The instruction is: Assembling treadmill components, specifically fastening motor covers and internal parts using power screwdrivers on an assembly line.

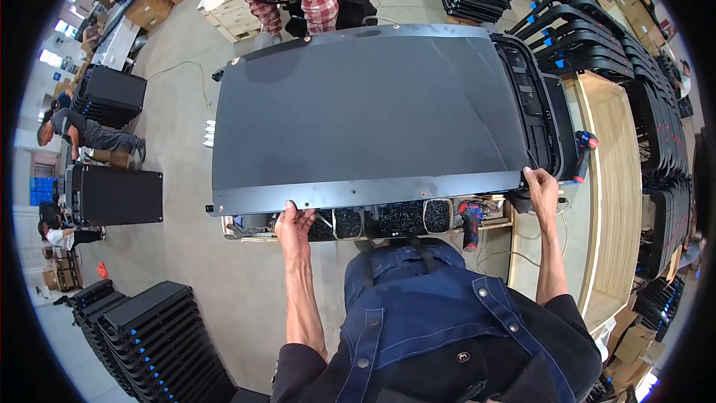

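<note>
A treadmill deck (365, 108) with a wide black surface lies flat in front of me, a dark side rail (373, 192) along its near edge. At its right end a motor bay (529, 89) is uncovered. My left hand (295, 225) grips the near rail left of the middle, thumb on top. By the near right corner, my right hand (542, 190) holds the deck's edge, thumb above and fingers partly hidden. Under the near edge sit trays of small black screws (406, 218) and a red-and-blue power drill (470, 225).
Across the deck a co-worker in checked sleeves (321, 9) leans over the far edge. A second power drill (585, 155) rests at the right, by a wooden crate (615, 194). Stacked black decks (160, 336) stand at lower left, and black frames (589, 37) at upper right.
</note>
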